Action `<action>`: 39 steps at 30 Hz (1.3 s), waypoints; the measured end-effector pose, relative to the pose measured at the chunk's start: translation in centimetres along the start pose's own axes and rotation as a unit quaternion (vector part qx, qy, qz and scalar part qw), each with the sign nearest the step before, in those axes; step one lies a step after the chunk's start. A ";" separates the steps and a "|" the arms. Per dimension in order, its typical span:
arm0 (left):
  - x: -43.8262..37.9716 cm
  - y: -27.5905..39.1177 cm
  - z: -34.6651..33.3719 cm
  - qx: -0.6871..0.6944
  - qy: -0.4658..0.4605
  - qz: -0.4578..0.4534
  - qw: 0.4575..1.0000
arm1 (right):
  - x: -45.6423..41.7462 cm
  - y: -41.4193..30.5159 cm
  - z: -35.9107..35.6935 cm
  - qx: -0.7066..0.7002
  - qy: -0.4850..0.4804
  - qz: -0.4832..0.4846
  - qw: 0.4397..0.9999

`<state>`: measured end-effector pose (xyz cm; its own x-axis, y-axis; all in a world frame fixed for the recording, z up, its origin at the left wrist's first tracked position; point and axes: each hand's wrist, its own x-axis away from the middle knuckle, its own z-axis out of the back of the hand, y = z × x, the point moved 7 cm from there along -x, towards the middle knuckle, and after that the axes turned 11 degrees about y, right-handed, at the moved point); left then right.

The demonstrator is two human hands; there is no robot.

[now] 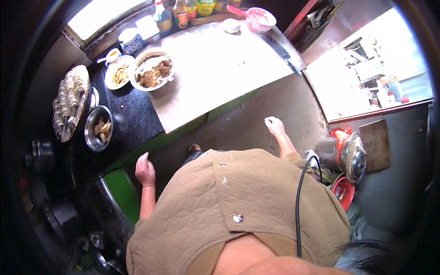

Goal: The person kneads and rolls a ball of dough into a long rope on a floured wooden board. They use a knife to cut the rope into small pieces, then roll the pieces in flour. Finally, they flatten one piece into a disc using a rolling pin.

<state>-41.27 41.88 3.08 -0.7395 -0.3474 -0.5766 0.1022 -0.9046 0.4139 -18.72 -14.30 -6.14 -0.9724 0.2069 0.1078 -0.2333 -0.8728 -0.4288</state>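
My left hand [145, 170] hangs beside the black counter, its fingers bent and nothing seen in it. On the other side, my right hand [274, 125] is over the floor, fingers curled, whitish as if floured; whether it holds something cannot be told. Before me lies a pale board [213, 79] with a bowl of brown filling [153, 72] at its left end. Dough [231, 25], a pink-handled strainer or scoop [260, 20] and a knife [282, 53] rest toward its far right. A ridged tray of dumplings [71, 103] is at the far left.
On the black counter [137, 127] are a plate of chopped food [120, 73] and a metal bowl with lumpy pieces [99, 129]. Bottles [181, 15] line the back. At right stand a steel pot [328, 151], a red basin [344, 192] and a cluttered pale surface [337, 86].
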 end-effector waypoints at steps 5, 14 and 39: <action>-9.8 10.8 -6.5 0.158 -0.013 -0.132 0.978 | -6.2 -1.0 4.5 -0.114 0.097 -0.031 0.988; -13.3 13.6 -17.0 0.144 -0.076 -0.109 0.981 | -17.6 -18.5 3.9 -0.255 -0.039 0.049 0.965; -13.7 14.1 -18.5 -0.037 -0.148 -0.113 0.982 | -42.7 -39.5 -8.4 -0.825 -0.104 -0.282 0.479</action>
<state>-17.41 29.29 3.78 -0.9089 -0.0586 -0.4129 -0.0467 -0.9696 0.2403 31.95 15.08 -1.36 -0.7707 0.0048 0.6372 -0.3128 0.8683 -0.3849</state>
